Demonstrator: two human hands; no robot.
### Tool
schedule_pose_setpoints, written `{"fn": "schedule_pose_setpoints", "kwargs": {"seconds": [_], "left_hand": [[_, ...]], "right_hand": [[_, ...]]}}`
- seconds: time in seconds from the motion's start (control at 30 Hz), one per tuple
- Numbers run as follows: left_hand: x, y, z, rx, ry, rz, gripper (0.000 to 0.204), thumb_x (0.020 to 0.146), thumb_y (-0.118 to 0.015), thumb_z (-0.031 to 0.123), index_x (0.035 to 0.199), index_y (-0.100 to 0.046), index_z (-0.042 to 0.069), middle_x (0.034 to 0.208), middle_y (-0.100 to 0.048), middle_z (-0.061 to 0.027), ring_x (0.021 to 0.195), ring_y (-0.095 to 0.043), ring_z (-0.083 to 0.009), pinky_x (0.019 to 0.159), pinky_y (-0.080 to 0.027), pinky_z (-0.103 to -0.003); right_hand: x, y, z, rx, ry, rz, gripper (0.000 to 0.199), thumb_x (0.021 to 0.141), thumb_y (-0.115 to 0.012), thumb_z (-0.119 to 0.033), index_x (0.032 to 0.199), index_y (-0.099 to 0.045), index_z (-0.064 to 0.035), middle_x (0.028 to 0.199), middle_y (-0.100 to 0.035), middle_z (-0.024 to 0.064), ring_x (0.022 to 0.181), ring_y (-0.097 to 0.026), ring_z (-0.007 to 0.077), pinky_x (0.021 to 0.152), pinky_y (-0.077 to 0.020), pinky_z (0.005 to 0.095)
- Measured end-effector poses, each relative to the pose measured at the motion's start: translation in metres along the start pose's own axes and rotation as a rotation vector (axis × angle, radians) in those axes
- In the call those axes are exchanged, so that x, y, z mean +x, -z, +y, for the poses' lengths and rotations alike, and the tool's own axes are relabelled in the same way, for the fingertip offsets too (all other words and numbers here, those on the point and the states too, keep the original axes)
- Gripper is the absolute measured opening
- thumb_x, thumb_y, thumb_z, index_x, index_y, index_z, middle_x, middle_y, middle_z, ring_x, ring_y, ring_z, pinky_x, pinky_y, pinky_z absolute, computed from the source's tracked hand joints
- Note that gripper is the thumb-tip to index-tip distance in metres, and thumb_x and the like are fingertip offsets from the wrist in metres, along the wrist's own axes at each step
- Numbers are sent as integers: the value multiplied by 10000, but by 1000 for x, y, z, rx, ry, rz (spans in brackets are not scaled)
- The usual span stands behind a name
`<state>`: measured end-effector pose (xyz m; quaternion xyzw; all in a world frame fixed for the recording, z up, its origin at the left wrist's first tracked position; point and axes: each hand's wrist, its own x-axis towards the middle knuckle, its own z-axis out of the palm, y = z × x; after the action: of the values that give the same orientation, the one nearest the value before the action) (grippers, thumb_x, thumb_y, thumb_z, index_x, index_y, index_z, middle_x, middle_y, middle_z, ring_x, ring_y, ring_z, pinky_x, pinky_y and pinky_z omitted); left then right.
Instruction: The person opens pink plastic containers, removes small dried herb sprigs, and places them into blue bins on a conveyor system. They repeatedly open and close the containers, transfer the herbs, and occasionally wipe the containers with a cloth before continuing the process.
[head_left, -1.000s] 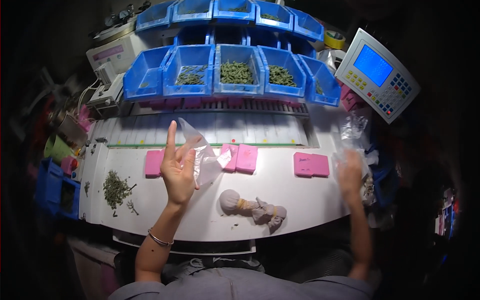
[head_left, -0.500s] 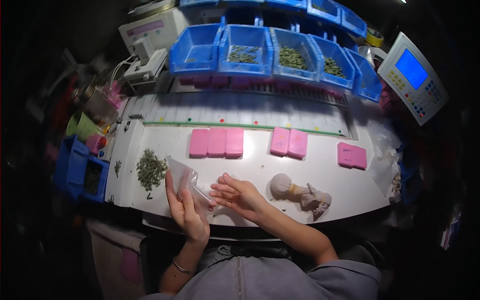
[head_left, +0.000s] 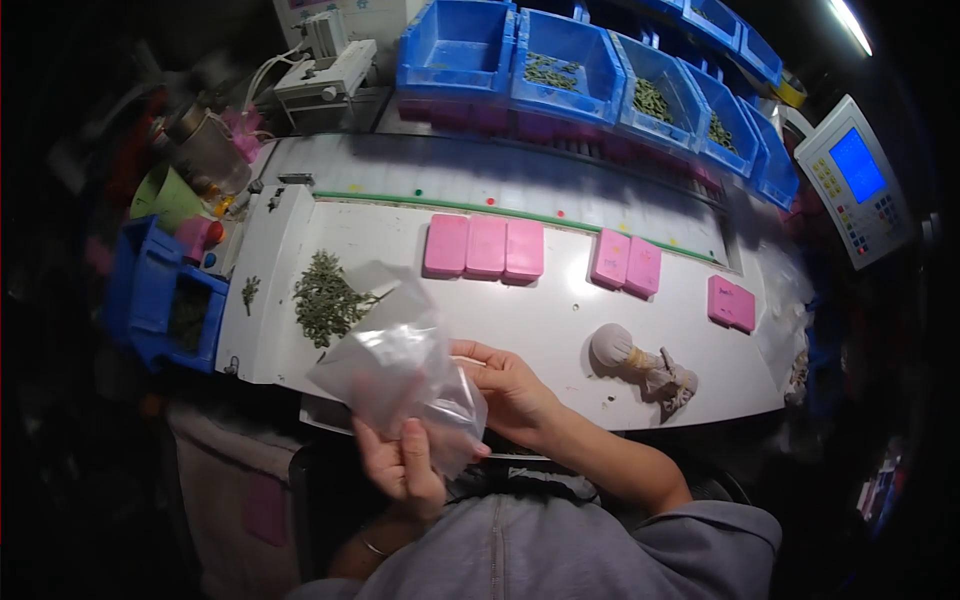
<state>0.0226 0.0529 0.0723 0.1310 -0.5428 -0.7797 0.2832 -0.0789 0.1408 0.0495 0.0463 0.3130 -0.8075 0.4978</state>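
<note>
A clear plastic bag is spread out above the near edge of the white work surface. My left hand is closed on its lower part, with the thumb in front. At the bag's right side, my right hand has its fingers bent against the film and seems to pinch it; some fingertips are behind the bag. Just beyond the bag's upper left lies a pile of small grey-green pieces, partly covered by it. Right of my right hand lies a tied beige cloth bundle with a round end.
Pink blocks stand in groups along a green strip. Blue bins, some holding small green pieces, line the back. A control panel with a blue screen is at right; a blue bin is at left.
The bag, folded narrow in my left hand before, is now spread wide and lower. My right hand has come from beside it to its edge. The view has shifted, moving the bench leftward-up in tilt.
</note>
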Motion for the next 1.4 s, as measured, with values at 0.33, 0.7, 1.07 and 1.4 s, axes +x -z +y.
{"fn": "schedule_pose_setpoints", "kwargs": {"seconds": [0.33,0.7,1.07,1.4], "left_hand": [[-12,34,-33,161,465,-253,388,912,-449,20,1278,-345,-56,1210,-509,-184,717,-641,-190,604,-520,-251],[64,2,43,617,-584,-194,159,834,-594,94,935,-593,-29,839,-564,-99,675,-552,-156,611,-457,-239],[128,-70,27,789,-81,-1130,620,705,-758,316,1164,-527,-31,1072,-600,-213,974,-596,-311,815,-471,-354],[130,-58,4,444,268,-925,528,697,-758,163,1127,-541,-53,984,-621,-113,937,-572,-142,825,-450,-279]], "right_hand": [[-31,31,-35,-713,732,249,127,870,-546,-38,948,-633,12,912,-577,15,837,-558,91,774,-450,229],[-72,22,-50,-1544,979,193,296,700,-526,148,948,-579,-4,886,-526,116,793,-565,242,703,-506,298],[-96,23,-72,-1724,1181,-4,379,704,-537,121,1060,-596,4,927,-556,139,779,-582,254,658,-501,309],[-88,43,-73,-1234,959,222,492,691,-511,162,1145,-578,-13,1026,-522,117,901,-575,216,775,-477,275]]}}
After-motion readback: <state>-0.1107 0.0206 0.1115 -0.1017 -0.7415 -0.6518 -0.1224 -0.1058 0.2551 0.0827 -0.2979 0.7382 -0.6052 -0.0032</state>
